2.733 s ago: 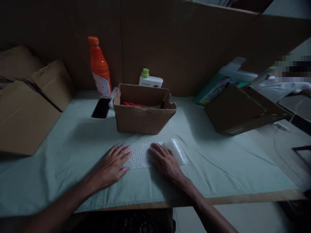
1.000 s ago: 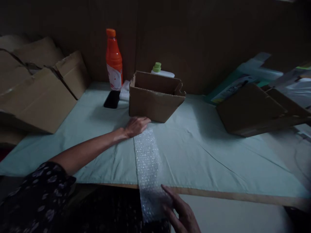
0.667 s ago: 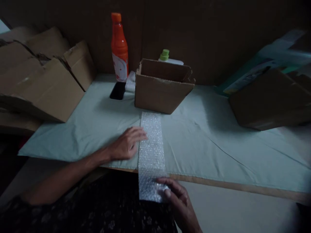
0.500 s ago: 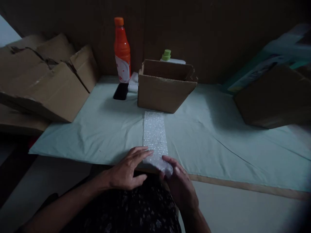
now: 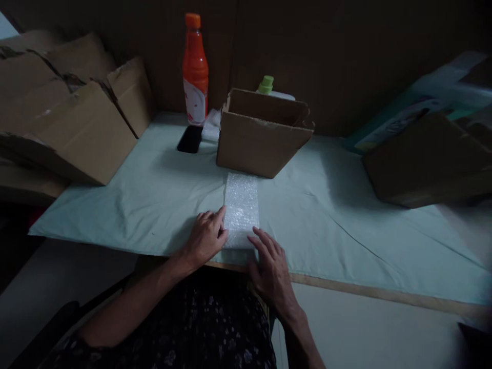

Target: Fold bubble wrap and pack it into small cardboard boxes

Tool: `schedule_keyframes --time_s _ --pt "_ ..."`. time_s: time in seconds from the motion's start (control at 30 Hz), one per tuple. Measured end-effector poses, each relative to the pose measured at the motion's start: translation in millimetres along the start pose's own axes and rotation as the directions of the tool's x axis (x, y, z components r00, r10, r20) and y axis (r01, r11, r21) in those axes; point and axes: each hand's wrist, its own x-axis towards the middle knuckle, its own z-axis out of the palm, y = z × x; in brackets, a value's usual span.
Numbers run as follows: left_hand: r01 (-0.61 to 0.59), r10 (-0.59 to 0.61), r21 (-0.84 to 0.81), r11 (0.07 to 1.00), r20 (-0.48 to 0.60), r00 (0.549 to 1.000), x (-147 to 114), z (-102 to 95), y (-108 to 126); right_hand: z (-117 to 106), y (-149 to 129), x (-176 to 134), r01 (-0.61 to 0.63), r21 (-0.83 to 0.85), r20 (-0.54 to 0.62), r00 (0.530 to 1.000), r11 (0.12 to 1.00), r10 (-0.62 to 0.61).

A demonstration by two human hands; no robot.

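A clear bubble wrap strip (image 5: pixel 241 207) lies flat on the cloth, its near end just short of the table's front edge. My left hand (image 5: pixel 205 238) rests at the strip's left side, the index finger and thumb apart and touching its edge, the other fingers bent. At the lower right corner is my right hand (image 5: pixel 271 266), fingers stretched out and fingertips on or just beside the wrap. Neither hand grips anything. Right behind the strip's far end stands an open cardboard box (image 5: pixel 263 143).
Stacked cardboard boxes (image 5: pixel 88 133) fill the left side. An orange bottle (image 5: pixel 195 72), a black phone (image 5: pixel 190 139) and a green-capped bottle (image 5: pixel 266 85) are at the back. On the right, another cardboard box (image 5: pixel 423 164) sits before a teal container (image 5: pixel 395 115). Pale green cloth (image 5: pixel 307 225) covers the table.
The bubble wrap's near end, earlier bunched in my right hand at the table edge, now lies flat. My right hand has let go; my left hand has shifted up to the strip's left edge.
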Motion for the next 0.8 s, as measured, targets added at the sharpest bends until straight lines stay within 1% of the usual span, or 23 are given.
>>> schedule_keyframes --time_s 0.07,0.13,0.27,0.33,0.4,0.47,0.53,0.6,0.67,0.73,0.8 --pt "-0.014 0.014 0.005 1.000 -0.035 0.999 -3 -1.4 0 7 6 3 0.034 -0.076 0.032 0.999 0.997 -0.031" --pt "-0.026 0.026 -0.010 1.000 -0.063 0.998 -6 -1.0 0 11 10 4 0.053 -0.110 0.047 0.998 0.993 -0.048" --pt "0.002 -0.003 -0.012 1.000 -0.069 0.998 -8 0.7 -1 12 14 4 0.087 -0.152 0.056 0.995 0.985 -0.080" --pt "-0.002 -0.001 -0.025 1.000 -0.088 0.996 -11 -1.5 -1 11 14 5 0.095 -0.168 0.044 0.995 0.981 -0.089" --pt "-0.058 0.049 -0.066 0.996 -0.133 0.990 -16 -6.7 0 10 14 5 0.096 -0.164 0.022 0.995 0.982 -0.093" --pt "-0.160 0.140 -0.122 0.980 -0.155 0.978 -25 -12.9 0 9 12 5 0.091 -0.141 -0.002 0.996 0.986 -0.093" --pt "-0.249 0.227 -0.172 0.953 -0.139 0.964 -34 -17.5 1 8 8 6 0.089 -0.116 -0.027 0.995 0.989 -0.093" --pt "-0.284 0.261 -0.198 0.938 -0.133 0.956 -40 -18.0 1 7 4 7 0.090 -0.101 -0.050 0.994 0.991 -0.095" --pt "-0.260 0.231 -0.196 0.945 -0.159 0.960 -41 -14.5 1 7 0 10 0.086 -0.092 -0.060 0.994 0.992 -0.092" --pt "-0.206 0.172 -0.189 0.960 -0.181 0.968 -37 -9.2 0 5 -3 14 0.064 -0.089 -0.084 0.994 0.994 -0.071" --pt "-0.143 0.110 -0.179 0.974 -0.181 0.977 -30 -4.5 -1 3 -5 16 0.029 -0.096 -0.169 0.985 0.995 -0.045"
